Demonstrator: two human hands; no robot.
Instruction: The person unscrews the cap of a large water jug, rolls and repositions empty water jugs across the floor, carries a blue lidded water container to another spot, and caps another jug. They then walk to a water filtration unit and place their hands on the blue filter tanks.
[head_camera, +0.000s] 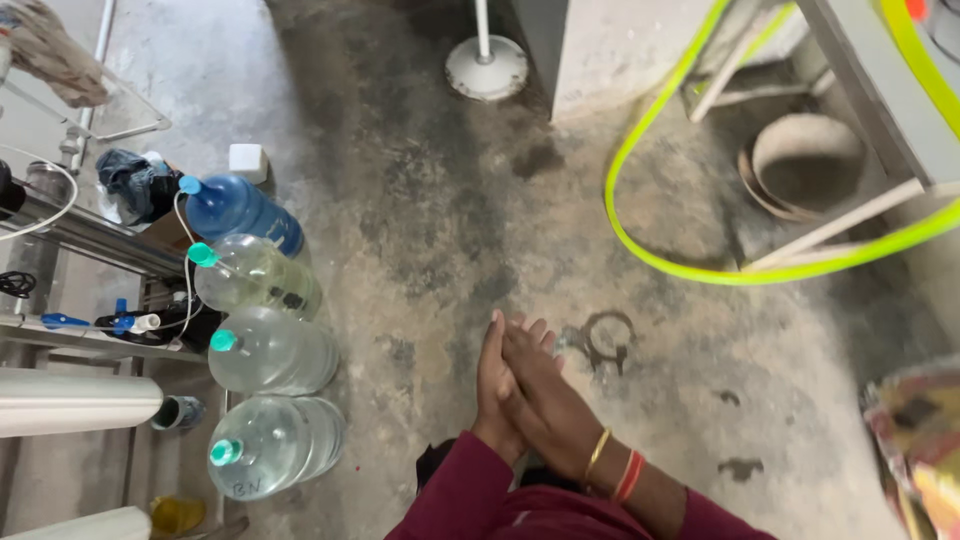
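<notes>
L hand (493, 385) + R hand (540, 395) pressed flat together, palm to palm, fingers straight, holding nothing. Over bare concrete floor (420, 230). Nearest: metal ring (604, 338) just beside fingertips; water bottles (265, 350) well apart, left.

Four large plastic water bottles lying in a column along the left side of the concrete floor, caps pointing left. Farthest up, a blue bottle (243, 208) with a light blue cap. Just below, touching it, a clear bottle (262, 277) with a teal cap and a small dark mark on its side. Next, a second clear bottle (275, 350), also teal-capped. Nearest, a third clear bottle (275, 441) with a teal cap and faint handwriting on its shoulder. Above the blue one, a small white box-shaped container (247, 162). No signs or screens in view.
</notes>
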